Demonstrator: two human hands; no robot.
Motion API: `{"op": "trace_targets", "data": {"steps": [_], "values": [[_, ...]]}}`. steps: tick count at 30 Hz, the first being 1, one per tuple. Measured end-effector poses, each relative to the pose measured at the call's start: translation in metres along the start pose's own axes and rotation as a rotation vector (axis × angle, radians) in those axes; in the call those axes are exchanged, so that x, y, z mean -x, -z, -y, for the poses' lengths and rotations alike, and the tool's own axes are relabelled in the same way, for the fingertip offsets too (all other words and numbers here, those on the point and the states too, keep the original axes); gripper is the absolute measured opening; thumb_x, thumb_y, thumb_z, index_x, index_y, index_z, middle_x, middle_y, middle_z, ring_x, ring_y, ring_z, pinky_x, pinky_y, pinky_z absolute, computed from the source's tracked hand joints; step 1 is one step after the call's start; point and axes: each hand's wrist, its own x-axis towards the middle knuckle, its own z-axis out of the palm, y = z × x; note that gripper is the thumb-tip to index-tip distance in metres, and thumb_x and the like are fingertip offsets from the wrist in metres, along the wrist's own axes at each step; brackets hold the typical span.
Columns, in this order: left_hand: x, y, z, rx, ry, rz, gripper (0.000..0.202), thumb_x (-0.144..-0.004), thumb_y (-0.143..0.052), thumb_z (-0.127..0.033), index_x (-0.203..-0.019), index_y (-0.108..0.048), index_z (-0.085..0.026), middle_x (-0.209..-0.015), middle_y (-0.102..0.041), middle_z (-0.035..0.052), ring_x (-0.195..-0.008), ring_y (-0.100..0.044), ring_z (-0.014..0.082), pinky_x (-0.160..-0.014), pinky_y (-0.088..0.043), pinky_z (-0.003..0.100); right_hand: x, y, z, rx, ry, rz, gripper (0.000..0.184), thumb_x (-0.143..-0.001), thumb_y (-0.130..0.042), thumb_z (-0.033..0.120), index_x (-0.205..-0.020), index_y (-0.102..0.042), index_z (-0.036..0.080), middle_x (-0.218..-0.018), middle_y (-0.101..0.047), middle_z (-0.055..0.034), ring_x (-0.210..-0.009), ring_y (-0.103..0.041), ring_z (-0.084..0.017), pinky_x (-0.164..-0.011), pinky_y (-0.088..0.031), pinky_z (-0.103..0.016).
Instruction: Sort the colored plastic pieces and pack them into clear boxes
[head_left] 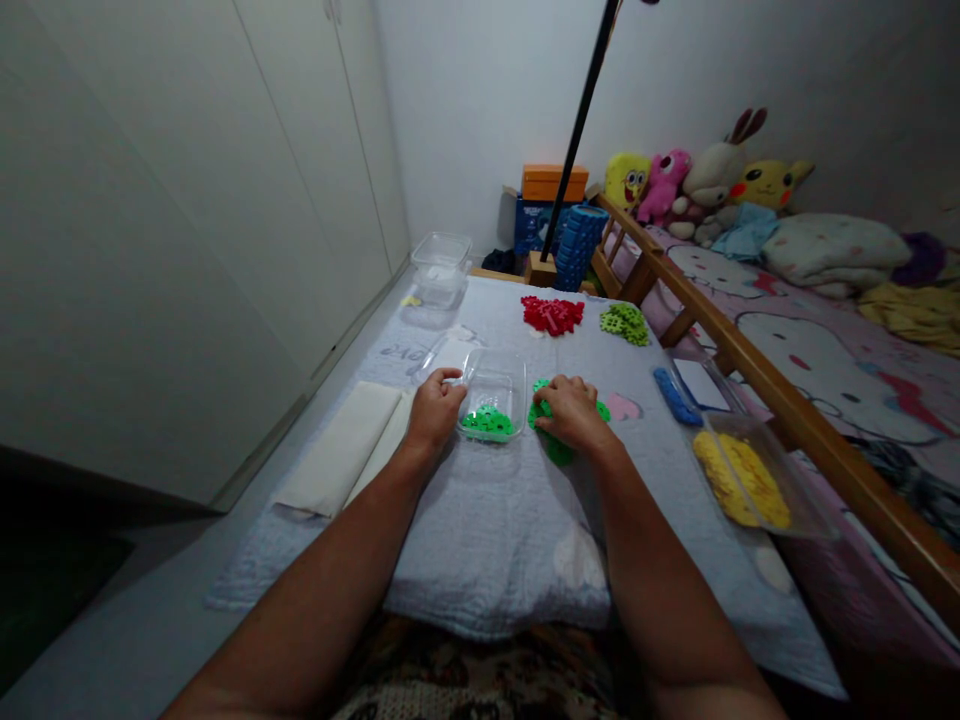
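A clear plastic container (495, 385) stands on the cloth in front of me, tilted toward me, with green plastic snowflake discs (487, 421) gathered along its near side. My left hand (437, 405) grips its left rim, thumb and fingers closed on the edge. To the right of the container, my right hand (568, 408) reaches down over a loose pile of green discs (556, 450), its fingers curled onto them. The palm hides part of that pile, and how many discs are in the fingers cannot be made out. A clear lid (448, 352) lies behind my left hand.
Red pieces (553, 315) and light green pieces (625, 324) lie in heaps farther back. Stacked clear containers (441, 268) stand at the far left corner. On the right are a box of yellow pieces (739, 478), blue pieces (675, 396) and a wooden bed rail (697, 290). Folded cloth (341, 445) lies left.
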Motion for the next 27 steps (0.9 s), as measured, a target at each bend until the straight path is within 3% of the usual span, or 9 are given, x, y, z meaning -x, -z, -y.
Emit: {"op": "trace_targets", "data": {"steps": [7,11,13,16,20,23,27], "values": [[0.0,0.0,0.0,0.009,0.015,-0.003,0.037,-0.071,-0.064,-0.035,-0.103,-0.065,-0.017,-0.056,-0.039,-0.0083,-0.05,-0.037,0.0115,-0.051,-0.026,0.024,-0.002,0.004,-0.002,-0.081,-0.024,0.046,0.016,-0.079,-0.072,0.02,-0.093,-0.075,0.024,-0.109,-0.067,-0.0095,-0.105,-0.054,-0.028,-0.086,-0.037,-0.038],[-0.001,0.0,0.001,-0.011,-0.001,-0.001,0.035,-0.072,-0.063,-0.034,-0.102,-0.065,-0.017,-0.056,-0.04,-0.0079,-0.051,-0.038,0.0116,-0.051,-0.027,0.024,-0.001,0.011,-0.015,-0.325,-0.008,0.09,0.01,-0.08,-0.063,0.016,-0.08,-0.07,0.022,-0.083,-0.07,-0.0007,-0.081,-0.06,-0.018,-0.077,-0.037,-0.03],[-0.001,0.0,0.001,-0.018,-0.006,-0.003,0.035,-0.072,-0.063,-0.034,-0.102,-0.065,-0.016,-0.056,-0.042,-0.0075,-0.052,-0.038,0.0116,-0.052,-0.027,0.024,0.0,0.014,-0.023,-0.46,-0.03,0.046,0.008,-0.079,-0.061,0.018,-0.077,-0.068,0.021,-0.075,-0.068,0.0011,-0.071,-0.058,-0.015,-0.073,-0.038,-0.029],[-0.001,0.0,0.001,-0.019,-0.005,-0.011,0.036,-0.071,-0.063,-0.034,-0.102,-0.065,-0.016,-0.056,-0.042,-0.0076,-0.051,-0.038,0.0116,-0.051,-0.027,0.024,-0.001,0.019,-0.027,-0.655,-0.054,-0.134,0.008,-0.078,-0.062,0.027,-0.076,-0.066,0.02,-0.073,-0.067,0.0,-0.069,-0.059,-0.016,-0.07,-0.041,-0.029],[-0.002,0.0,0.002,-0.019,0.0,0.001,0.036,-0.071,-0.063,-0.035,-0.102,-0.065,-0.017,-0.056,-0.041,-0.0077,-0.051,-0.038,0.0117,-0.051,-0.027,0.024,-0.003,0.021,-0.005,-0.82,0.027,-0.305,0.013,-0.081,-0.062,0.033,-0.079,-0.065,0.021,-0.077,-0.068,-0.0014,-0.076,-0.061,-0.018,-0.075,-0.046,-0.03],[-0.003,0.0,0.005,-0.006,0.002,0.006,0.037,-0.071,-0.063,-0.035,-0.103,-0.065,-0.017,-0.056,-0.041,-0.0077,-0.051,-0.038,0.0117,-0.051,-0.027,0.024,-0.002,0.019,0.023,-0.758,0.097,-0.284,0.006,-0.083,-0.063,0.026,-0.083,-0.066,0.021,-0.083,-0.071,-0.0017,-0.081,-0.063,-0.018,-0.086,-0.044,-0.034],[-0.004,0.0,0.007,0.011,0.004,0.015,0.039,-0.071,-0.064,-0.036,-0.105,-0.064,-0.017,-0.056,-0.042,-0.0077,-0.051,-0.039,0.0121,-0.051,-0.027,0.024,-0.001,0.013,0.051,-0.551,0.13,-0.203,0.006,-0.085,-0.067,0.017,-0.088,-0.069,0.021,-0.091,-0.075,-0.0025,-0.093,-0.064,-0.02,-0.102,-0.033,-0.043]]}}
